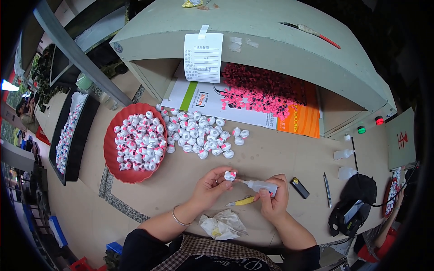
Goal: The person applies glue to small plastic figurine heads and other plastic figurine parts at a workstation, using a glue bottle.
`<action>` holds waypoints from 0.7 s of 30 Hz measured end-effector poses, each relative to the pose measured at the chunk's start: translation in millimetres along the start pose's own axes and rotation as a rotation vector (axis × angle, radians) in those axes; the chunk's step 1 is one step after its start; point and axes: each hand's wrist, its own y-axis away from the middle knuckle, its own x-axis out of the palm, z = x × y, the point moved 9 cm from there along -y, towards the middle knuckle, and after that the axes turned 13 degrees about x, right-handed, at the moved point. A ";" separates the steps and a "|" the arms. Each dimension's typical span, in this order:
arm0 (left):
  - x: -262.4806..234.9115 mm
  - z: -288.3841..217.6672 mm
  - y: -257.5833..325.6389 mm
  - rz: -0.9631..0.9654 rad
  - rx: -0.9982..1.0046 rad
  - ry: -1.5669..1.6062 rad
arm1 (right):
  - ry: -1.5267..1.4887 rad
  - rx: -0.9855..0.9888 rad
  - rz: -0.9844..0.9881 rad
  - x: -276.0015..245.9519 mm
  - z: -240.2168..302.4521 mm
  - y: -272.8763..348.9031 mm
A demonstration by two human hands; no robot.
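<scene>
Between the fingertips of my left hand point(211, 184) is a small white figurine piece point(230, 175) with pink marks. My right hand point(275, 198) grips a translucent squeeze bottle point(262, 186), its thin nozzle pointing left and reaching the piece; whether they touch I cannot tell. Just under the bottle, a yellow-handled craft knife point(243, 201) lies on the table, and nearer me is a crumpled, stained white cloth or tissue point(222, 225). Beyond my hands, many similar white pieces point(199, 133) lie loose beside a red scalloped bowl point(110, 149) heaped with more.
A grey shelf point(271, 31) spans the back, with many small pink pieces point(257, 101) on cardboard beneath it. To the right lie a black lighter point(299, 188), a slim metal tool point(327, 189), two small bottles point(347, 172) and a black bag point(357, 203). A co-worker's arm point(392, 217) shows far right.
</scene>
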 end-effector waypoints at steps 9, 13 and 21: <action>-4.0 -1.3 0.3 -0.041 0.027 0.019 | 0.070 0.007 -0.049 -3.9 1.2 2.1; -2.7 -4.8 -0.5 -0.059 0.031 -0.001 | 0.173 -0.049 -0.043 -3.7 4.6 2.6; -3.0 -4.7 0.8 -0.078 0.038 -0.032 | 0.152 -0.017 -0.024 -1.5 2.0 3.7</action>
